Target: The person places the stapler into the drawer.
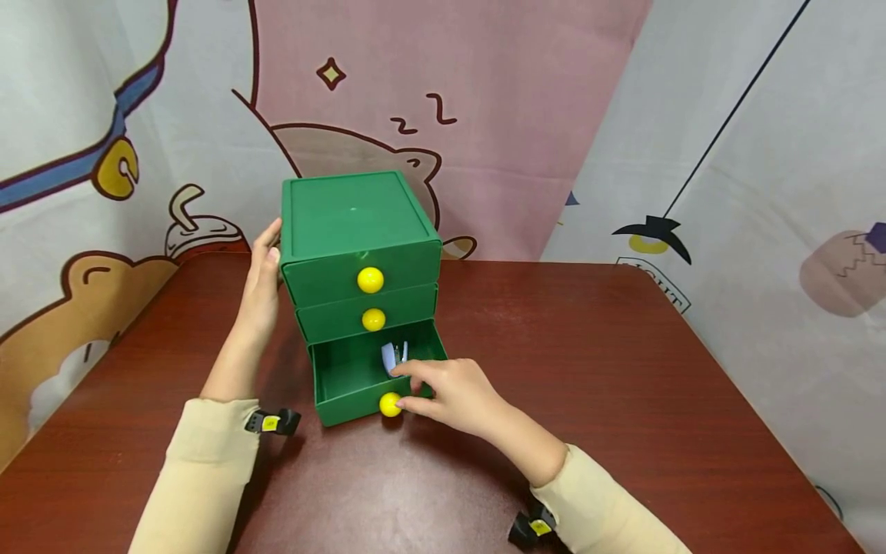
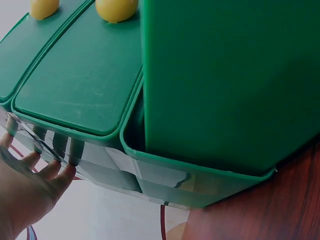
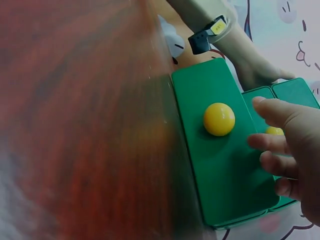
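Observation:
A green desktop drawer cabinet with three stacked drawers stands on the table. Its bottom drawer is pulled out. Inside lies a small pale-blue object with two upright parts; its kind is unclear. My left hand rests its fingertips against the cabinet's left side. Over the bottom drawer's front edge is my right hand, fingers loosely bent, forefinger close to the pale-blue object, thumb near the yellow knob. In the right wrist view the thumb is apart from that knob, and the hand grips nothing.
Yellow knobs also sit on the closed top drawer and middle drawer. The reddish-brown table stretches to both sides. A cartoon-printed cloth hangs behind it.

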Motion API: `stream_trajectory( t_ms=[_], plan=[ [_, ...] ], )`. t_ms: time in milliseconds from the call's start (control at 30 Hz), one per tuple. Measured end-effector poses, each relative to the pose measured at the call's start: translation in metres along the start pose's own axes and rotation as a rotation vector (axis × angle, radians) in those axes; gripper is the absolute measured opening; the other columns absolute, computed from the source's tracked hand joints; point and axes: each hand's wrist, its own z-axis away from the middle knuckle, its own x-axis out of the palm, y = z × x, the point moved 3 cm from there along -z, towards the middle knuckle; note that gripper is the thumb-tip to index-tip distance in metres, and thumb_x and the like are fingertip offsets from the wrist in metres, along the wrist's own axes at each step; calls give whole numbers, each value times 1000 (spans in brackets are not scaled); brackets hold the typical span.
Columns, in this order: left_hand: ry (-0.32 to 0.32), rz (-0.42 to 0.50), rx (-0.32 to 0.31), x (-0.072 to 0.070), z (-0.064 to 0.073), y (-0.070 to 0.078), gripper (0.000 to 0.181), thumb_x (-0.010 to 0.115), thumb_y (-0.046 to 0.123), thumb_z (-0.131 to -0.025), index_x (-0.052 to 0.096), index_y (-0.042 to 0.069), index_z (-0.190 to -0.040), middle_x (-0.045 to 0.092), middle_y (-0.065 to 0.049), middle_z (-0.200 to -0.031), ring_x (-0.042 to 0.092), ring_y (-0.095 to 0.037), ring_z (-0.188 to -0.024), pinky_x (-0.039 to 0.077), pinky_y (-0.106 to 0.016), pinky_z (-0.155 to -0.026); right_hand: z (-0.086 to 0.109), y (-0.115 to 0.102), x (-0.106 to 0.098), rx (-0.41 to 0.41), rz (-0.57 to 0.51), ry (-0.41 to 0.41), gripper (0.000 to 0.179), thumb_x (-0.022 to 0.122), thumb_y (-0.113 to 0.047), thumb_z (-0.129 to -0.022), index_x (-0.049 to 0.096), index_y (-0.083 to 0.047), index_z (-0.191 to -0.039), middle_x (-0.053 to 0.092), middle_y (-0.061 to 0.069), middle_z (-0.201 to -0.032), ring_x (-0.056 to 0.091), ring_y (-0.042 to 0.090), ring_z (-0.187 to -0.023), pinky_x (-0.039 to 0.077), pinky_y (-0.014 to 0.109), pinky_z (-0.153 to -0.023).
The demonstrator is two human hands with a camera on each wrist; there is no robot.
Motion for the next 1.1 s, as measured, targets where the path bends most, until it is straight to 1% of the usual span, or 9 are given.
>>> stream_trajectory(
  t_ms=[200,333,467,600,733,867,933,1033,1100],
  plan=[
    [2,7,2,0,0,-1,57,35,36,-101,25,12,-152,27,-9,-149,30,-21,-129,24,-35,-98,3,2,7,26,-52,-71,36,74,-34,-84,65,-19,-116,68,-11,-80,53,-4,-60,39,17,-55],
    [5,15,-2,0,0,-1,57,35,36,-101,25,12,-151,28,-9,-148,32,-22,-127,25,-34,-98,4,3,11,35,-117,-83,37,74,-31,-84,64,-18,-117,70,-7,-82,54,-4,-59,39,17,-55],
    [6,10,-7,0,0,-1,57,35,37,-100,26,13,-151,29,-9,-147,34,-22,-125,25,-34,-97,4,4,16,17,-173,-87,38,74,-29,-85,63,-18,-119,72,-5,-86,53,-5,-57,38,15,-54],
    [8,3,-4,0,0,0,57,36,38,-100,26,13,-151,29,-9,-147,34,-22,-126,25,-35,-97,4,6,20,-27,-188,-76,40,74,-28,-85,62,-19,-123,72,-5,-88,52,-5,-56,36,14,-53],
    [5,-8,-4,0,-1,0,58,35,39,-100,26,14,-152,26,-8,-149,31,-21,-128,24,-35,-98,4,8,22,-87,-201,-33,39,75,-23,-84,66,-18,-121,72,-5,-91,59,-1,-65,38,13,-57],
    [-3,-16,-5,0,-1,1,58,34,38,-101,24,12,-152,24,-8,-150,30,-21,-129,24,-36,-98,4,9,26,-131,-214,-20,34,77,-20,-82,71,-17,-115,71,-7,-100,63,1,-82,43,13,-67],
    [0,-13,-4,0,-1,2,58,34,37,-101,24,12,-152,25,-8,-150,30,-20,-129,24,-35,-98,4,10,29,-119,-215,-39,32,77,-21,-82,72,-18,-114,70,-9,-102,61,-2,-78,43,12,-67],
    [7,3,-3,1,-1,1,57,34,36,-101,25,12,-152,27,-8,-149,31,-21,-128,24,-34,-98,3,10,33,-70,-222,-81,32,76,-25,-83,71,-20,-114,70,-11,-93,54,-8,-66,40,11,-62],
    [10,9,-3,1,0,1,57,35,35,-101,26,12,-152,27,-8,-148,31,-21,-127,25,-34,-97,2,10,35,-26,-263,-99,32,75,-25,-84,70,-19,-115,68,-10,-86,49,-9,-59,39,11,-58]
  ],
)
